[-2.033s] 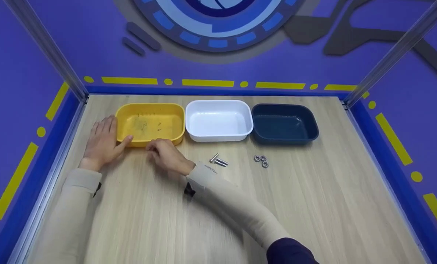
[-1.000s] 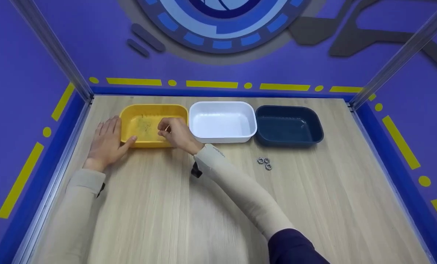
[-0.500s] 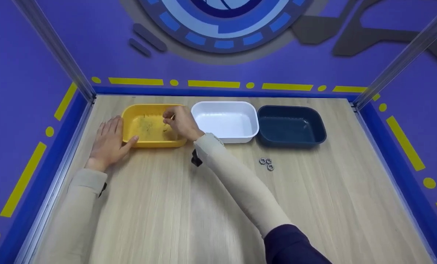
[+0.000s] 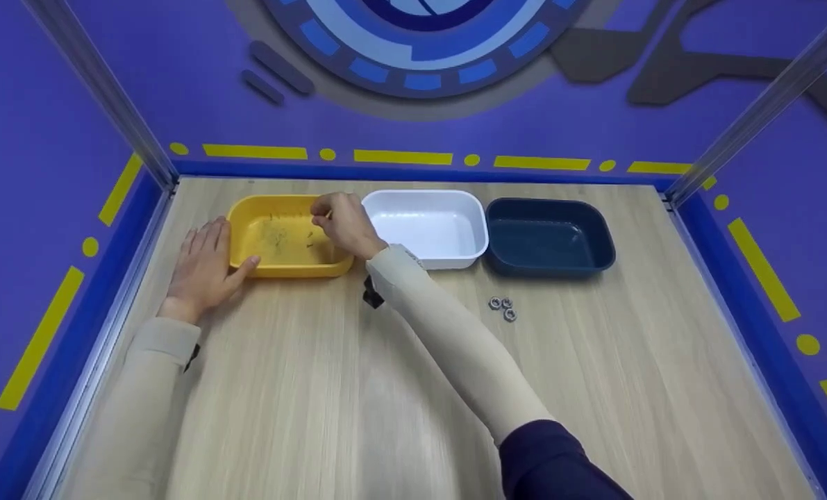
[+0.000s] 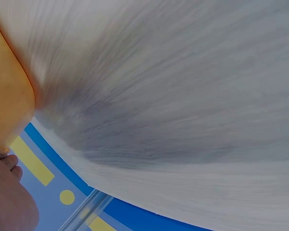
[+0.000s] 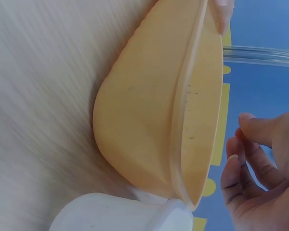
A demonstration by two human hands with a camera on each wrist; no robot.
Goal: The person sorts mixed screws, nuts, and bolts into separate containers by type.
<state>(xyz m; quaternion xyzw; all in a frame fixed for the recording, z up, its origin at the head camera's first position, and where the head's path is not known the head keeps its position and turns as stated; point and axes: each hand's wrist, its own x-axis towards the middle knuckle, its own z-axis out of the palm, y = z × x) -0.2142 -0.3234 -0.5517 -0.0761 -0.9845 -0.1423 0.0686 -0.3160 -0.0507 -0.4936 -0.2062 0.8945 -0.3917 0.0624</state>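
Your L hand (image 4: 203, 267) is up against the yellow rectangular plastic tray w/ rounded corners (image 4: 289, 271), which sits at the far left of the pale wood-grain table (image 4: 281, 389). Its fingers lie straight, side by side along the tray's left wall; the thumb is spread away from them, over the near rim by the left corner. Your R hand (image 4: 344, 223) is over the far right part of the same tray, clear of the rim in the R wrist view. There the thumb and index tips come together, or v. nearly, w/ the other fingers bent; can't tell if you're pinching anything btwn them. Inside the tray, small dark marks (image 4: 274, 236) show on the floor & far wall; too small to make out.

To the right, just beside the yellow one, is the white rectangular plastic tray (image 4: 423, 263), then right next to that the dark blue rectangular plastic tray (image 4: 552, 269). On the near side of the dark blue one, three silver metal hex nuts (image 4: 507, 303) lie in a small cluster, approx. below its left end. Your beige R sleeve (image 4: 455, 354) crosses the table from near right. Behind the trays, at the far edge, stands the blue-purple printed wall (image 4: 177, 90).
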